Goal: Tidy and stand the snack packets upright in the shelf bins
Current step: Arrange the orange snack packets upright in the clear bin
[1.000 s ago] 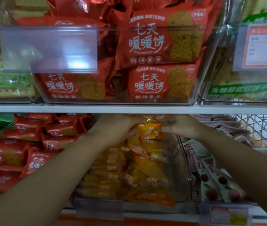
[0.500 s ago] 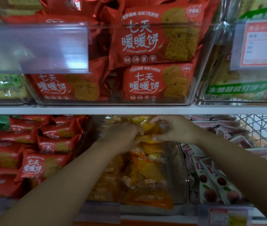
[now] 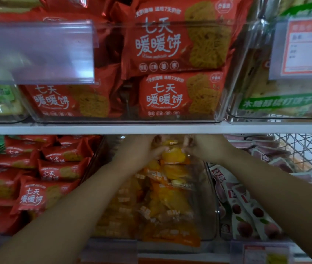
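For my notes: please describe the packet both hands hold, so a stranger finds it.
Below the white shelf board stands a clear middle bin. At its back, left hand and right hand pinch an orange packet. It alone tops the pile.

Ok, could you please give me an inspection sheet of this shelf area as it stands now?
Surface: white shelf board runs above the lower row; a clear bin sits under the hands.
Job's things: orange packets are heaped unevenly in the bin, most tilted; the top packet is at the back.
Clutter: nothing seen.
Hands: left hand and right hand both pinch the top packet.
Cables: nothing seen.
Surroundings: red packets to the left, white fruit packets to the right, wire basket far right, price tag above.
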